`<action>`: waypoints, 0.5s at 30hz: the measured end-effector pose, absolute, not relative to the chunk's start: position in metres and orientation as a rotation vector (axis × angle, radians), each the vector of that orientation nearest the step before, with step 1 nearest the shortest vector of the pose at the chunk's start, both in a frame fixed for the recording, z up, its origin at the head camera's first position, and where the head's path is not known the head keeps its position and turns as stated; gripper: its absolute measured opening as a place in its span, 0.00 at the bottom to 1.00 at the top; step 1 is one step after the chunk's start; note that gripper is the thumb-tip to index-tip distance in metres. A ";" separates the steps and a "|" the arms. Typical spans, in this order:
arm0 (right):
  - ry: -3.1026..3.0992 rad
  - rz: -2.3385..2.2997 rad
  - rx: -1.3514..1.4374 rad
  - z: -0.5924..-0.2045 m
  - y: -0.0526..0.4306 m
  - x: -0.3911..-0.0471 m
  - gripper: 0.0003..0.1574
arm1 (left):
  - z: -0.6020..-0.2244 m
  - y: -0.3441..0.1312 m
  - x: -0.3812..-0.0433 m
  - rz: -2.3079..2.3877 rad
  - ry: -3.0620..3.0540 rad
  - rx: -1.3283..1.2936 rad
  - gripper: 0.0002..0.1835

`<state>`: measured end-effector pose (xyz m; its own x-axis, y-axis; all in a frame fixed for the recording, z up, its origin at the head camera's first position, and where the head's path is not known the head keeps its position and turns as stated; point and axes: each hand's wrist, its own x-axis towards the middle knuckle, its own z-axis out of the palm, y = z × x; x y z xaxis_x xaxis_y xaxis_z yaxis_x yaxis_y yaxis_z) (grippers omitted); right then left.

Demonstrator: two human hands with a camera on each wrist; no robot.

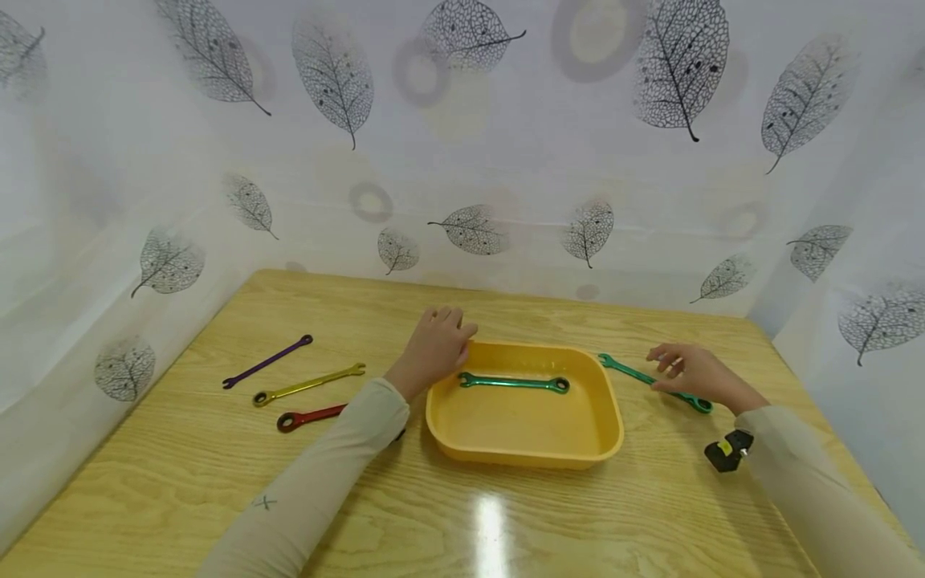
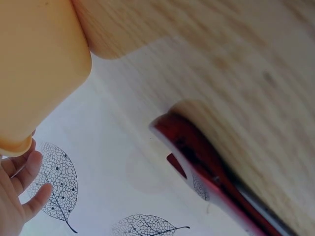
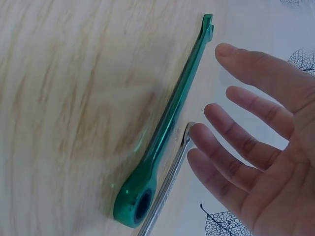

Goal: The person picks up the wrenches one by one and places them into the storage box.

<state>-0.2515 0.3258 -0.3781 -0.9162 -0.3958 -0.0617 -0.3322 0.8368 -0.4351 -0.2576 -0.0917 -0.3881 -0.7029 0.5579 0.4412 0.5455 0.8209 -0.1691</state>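
My left hand (image 1: 432, 353) grips the back left corner of a yellow plastic tray (image 1: 523, 459); its fingertips meet the rim in the left wrist view. Inside the tray lies a green combination wrench (image 1: 513, 383). Another green wrench (image 3: 170, 113) lies on the table to the tray's right. Just above it hovers my right hand (image 1: 697, 373), fingers spread and relaxed, holding nothing. Beside that wrench in the right wrist view is a silver wrench (image 3: 170, 179), mostly hidden by the hand in the head view.
Left of the tray lie a purple wrench (image 1: 267, 361), a yellow wrench (image 1: 311, 384) and a red wrench (image 1: 311, 417), the last partly covered by my left sleeve. A leaf-patterned curtain (image 1: 506, 177) borders the wooden table (image 1: 405, 514) at the back and sides.
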 end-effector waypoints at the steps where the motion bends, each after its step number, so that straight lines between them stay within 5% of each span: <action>1: 2.862 -0.644 -0.568 -0.379 0.325 -0.252 0.31 | -0.388 -0.092 -0.258 0.036 -2.518 -0.818 0.07; 15: 2.810 -0.599 -0.600 -0.386 0.323 -0.260 0.25 | -0.390 -0.093 -0.258 0.054 -2.494 -0.818 0.07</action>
